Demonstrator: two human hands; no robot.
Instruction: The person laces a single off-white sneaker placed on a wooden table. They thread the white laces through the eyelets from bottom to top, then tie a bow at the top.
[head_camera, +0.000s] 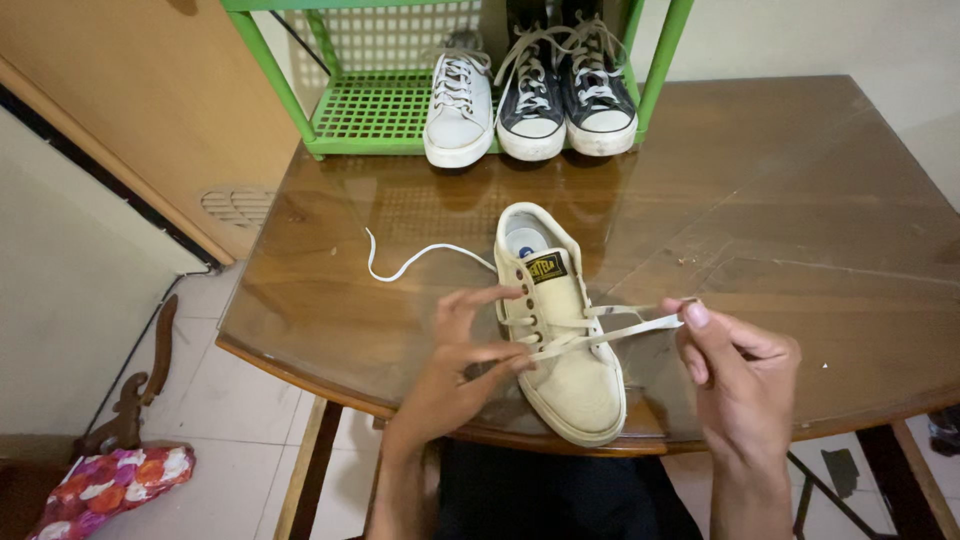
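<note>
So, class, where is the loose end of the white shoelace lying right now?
In the head view, the loose lace end lies on the wooden table, left of the cream sneaker and in front of the green rack.

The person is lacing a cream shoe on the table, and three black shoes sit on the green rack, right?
Not quite. The head view shows the green rack holding one white shoe and two black shoes. The hands are indeed lacing the cream shoe on the table.

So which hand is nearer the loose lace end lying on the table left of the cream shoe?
Left. The left hand rests at the cream shoe's left side, just below the loose lace end; the right hand pulls lace across on the shoe's right.
</note>
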